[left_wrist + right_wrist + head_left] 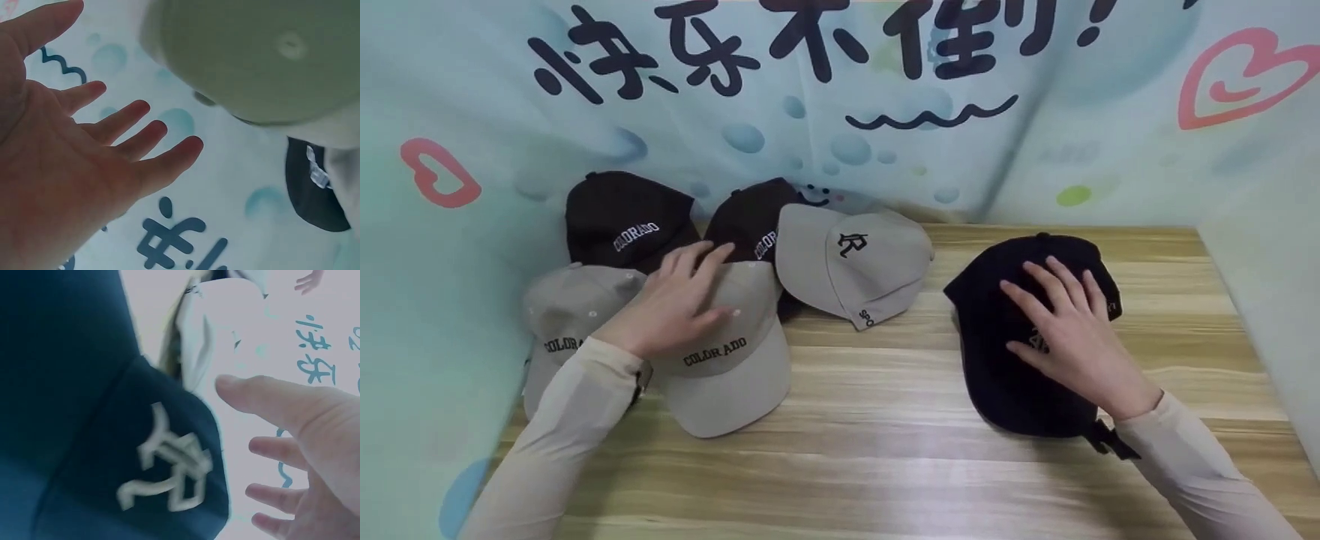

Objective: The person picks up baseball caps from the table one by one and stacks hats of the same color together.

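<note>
My left hand lies with straight, spread fingers on the crown of a beige COLORADO cap at the left of the wooden table. The left wrist view shows that open palm beside a beige cap crown. My right hand rests flat, fingers spread, on a black cap at the right. In the right wrist view the black cap shows a pale embroidered logo, with the fingers held straight next to it.
A second beige COLORADO cap lies at the far left. Two dark COLORADO caps and a beige cap with a black logo sit behind. A printed backdrop walls the table on three sides.
</note>
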Demonstrator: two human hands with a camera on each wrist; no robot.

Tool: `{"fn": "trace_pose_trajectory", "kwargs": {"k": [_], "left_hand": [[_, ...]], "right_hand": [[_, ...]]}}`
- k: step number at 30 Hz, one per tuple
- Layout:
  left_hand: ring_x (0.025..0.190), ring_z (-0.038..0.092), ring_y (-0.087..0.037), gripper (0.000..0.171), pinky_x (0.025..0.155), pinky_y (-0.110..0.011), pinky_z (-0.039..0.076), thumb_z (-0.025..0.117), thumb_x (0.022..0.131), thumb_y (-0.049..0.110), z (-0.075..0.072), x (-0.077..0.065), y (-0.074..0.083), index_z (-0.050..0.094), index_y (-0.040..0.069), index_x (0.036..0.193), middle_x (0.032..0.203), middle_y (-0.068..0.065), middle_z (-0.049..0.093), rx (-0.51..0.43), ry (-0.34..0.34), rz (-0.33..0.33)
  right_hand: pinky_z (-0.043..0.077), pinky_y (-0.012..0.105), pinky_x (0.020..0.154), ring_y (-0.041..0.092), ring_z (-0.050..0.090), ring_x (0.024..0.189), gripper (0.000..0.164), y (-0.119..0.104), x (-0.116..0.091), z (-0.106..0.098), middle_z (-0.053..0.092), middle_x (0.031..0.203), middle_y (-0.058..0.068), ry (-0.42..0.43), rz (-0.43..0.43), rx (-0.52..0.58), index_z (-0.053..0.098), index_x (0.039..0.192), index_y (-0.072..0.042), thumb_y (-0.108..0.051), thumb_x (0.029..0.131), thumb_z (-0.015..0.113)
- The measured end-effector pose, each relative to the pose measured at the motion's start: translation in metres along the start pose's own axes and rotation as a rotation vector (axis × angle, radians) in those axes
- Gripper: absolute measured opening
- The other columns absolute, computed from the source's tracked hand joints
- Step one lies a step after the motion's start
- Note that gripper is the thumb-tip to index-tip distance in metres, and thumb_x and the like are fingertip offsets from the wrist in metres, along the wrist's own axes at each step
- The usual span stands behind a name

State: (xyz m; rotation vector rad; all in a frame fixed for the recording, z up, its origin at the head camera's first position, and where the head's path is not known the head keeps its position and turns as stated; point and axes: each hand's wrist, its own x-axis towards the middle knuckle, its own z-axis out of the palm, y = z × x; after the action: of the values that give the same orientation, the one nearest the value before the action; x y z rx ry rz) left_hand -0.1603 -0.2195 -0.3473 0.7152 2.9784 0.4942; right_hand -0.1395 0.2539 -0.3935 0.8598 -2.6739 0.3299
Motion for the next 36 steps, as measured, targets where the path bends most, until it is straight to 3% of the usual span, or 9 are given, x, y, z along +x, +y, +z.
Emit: {"fn": "trace_pose_trajectory", "kwargs": {"k": [6,12,18,22,27,30,36], "left_hand": [[0.131,0.023,-0.052,0.072,0.091,-0.073,0.029,0.069,0.088,0.017,0.002,-0.013,-0.009,0.030,0.003,0.147,0.147,-0.032,0.019,-0.004,0.021,-0.020],[0.131,0.024,-0.052,0.069,0.096,-0.071,0.026,0.067,0.091,0.020,0.005,-0.021,-0.017,0.031,0.002,0.147,0.147,-0.032,0.021,-0.022,-0.004,-0.072],[0.130,0.027,-0.053,0.070,0.099,-0.070,0.022,0.064,0.094,0.028,0.007,-0.020,-0.024,0.028,0.002,0.148,0.144,-0.034,0.026,-0.009,-0.055,-0.108],[0.126,0.033,-0.052,0.069,0.099,-0.069,0.022,0.060,0.096,0.034,0.007,-0.013,-0.030,0.029,0.002,0.149,0.140,-0.032,0.034,-0.001,-0.097,-0.124],[0.103,0.049,-0.044,0.065,0.090,-0.062,0.034,0.058,0.096,0.038,0.005,-0.007,-0.038,0.036,0.002,0.146,0.118,-0.027,0.047,-0.010,-0.123,-0.128],[0.087,0.047,-0.037,0.065,0.079,-0.054,0.039,0.061,0.094,0.040,0.005,-0.008,-0.040,0.040,0.002,0.143,0.102,-0.022,0.044,-0.026,-0.102,-0.139],[0.087,0.041,-0.036,0.065,0.077,-0.051,0.039,0.065,0.091,0.040,0.006,-0.012,-0.046,0.042,0.001,0.137,0.098,-0.018,0.034,-0.067,-0.046,-0.173]], "right_hand": [[0.029,0.063,0.098,0.042,0.038,0.129,0.057,-0.014,0.030,-0.002,0.050,0.133,0.022,-0.002,0.002,0.102,0.058,0.129,-0.001,-0.017,0.079,0.079],[0.039,0.056,0.092,0.040,0.048,0.117,0.047,-0.020,0.063,0.003,0.054,0.127,0.023,-0.101,0.079,0.238,0.057,0.128,0.004,-0.017,0.088,0.070],[0.041,0.050,0.095,0.039,0.052,0.116,0.046,-0.019,0.095,0.025,0.054,0.131,0.024,-0.297,0.278,0.480,0.052,0.133,0.007,-0.018,0.095,0.060],[0.040,0.047,0.099,0.039,0.048,0.123,0.049,-0.018,0.109,0.043,0.049,0.137,0.024,-0.367,0.422,0.619,0.046,0.137,0.008,-0.018,0.096,0.055],[0.037,0.046,0.101,0.039,0.047,0.123,0.054,-0.015,0.119,0.059,0.049,0.135,0.027,-0.397,0.531,0.622,0.043,0.139,0.007,-0.023,0.096,0.053],[0.038,0.046,0.100,0.037,0.048,0.122,0.058,-0.014,0.125,0.064,0.050,0.133,0.027,-0.414,0.583,0.633,0.041,0.141,0.007,-0.028,0.096,0.053],[0.039,0.045,0.099,0.034,0.047,0.121,0.063,-0.010,0.130,0.075,0.046,0.135,0.026,-0.413,0.692,0.831,0.030,0.145,0.010,-0.028,0.098,0.050]]}}
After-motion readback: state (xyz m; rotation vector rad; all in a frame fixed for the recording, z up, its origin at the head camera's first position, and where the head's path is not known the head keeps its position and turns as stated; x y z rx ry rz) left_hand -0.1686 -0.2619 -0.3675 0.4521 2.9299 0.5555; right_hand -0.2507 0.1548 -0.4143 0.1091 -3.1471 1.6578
